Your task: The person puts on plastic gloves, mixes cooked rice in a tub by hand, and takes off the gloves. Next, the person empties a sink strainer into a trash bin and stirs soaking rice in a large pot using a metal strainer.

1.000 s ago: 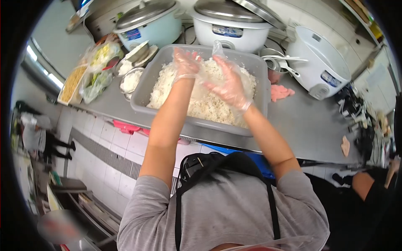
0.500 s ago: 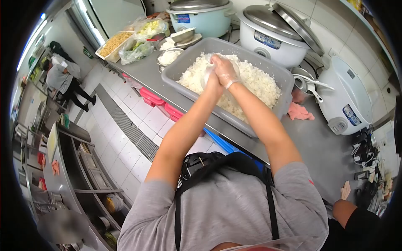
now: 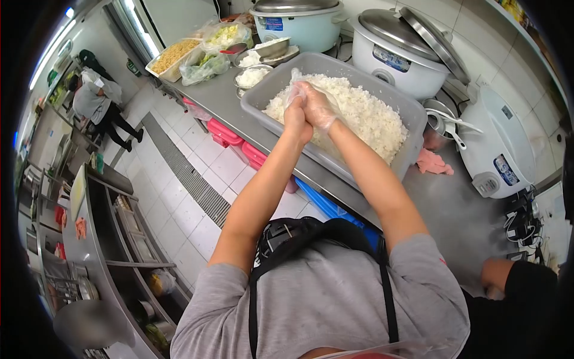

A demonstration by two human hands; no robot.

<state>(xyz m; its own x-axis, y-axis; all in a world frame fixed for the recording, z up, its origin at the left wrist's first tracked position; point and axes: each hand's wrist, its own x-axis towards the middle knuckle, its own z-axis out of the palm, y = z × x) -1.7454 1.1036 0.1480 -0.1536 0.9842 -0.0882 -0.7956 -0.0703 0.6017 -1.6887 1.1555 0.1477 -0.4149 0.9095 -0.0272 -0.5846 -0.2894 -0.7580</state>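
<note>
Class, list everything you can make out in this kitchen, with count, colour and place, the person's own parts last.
Plastic tub: one, grey, on the counter
Loose rice: one heap, white, in the tub
Rice cookers: three, pale blue or white, behind and right of the tub
Metal pot: one, silver, right of the tub
Crumpled cloth: one, pink, by the pot
Food tray: one, yellowish contents, counter's far left
Plastic bags: at least two, clear, beside the tray
Co-worker: one, grey top, far left
Smaller clutter: uncountable
Left hand, right hand: two, the right clear-gloved, together over the tub
</note>
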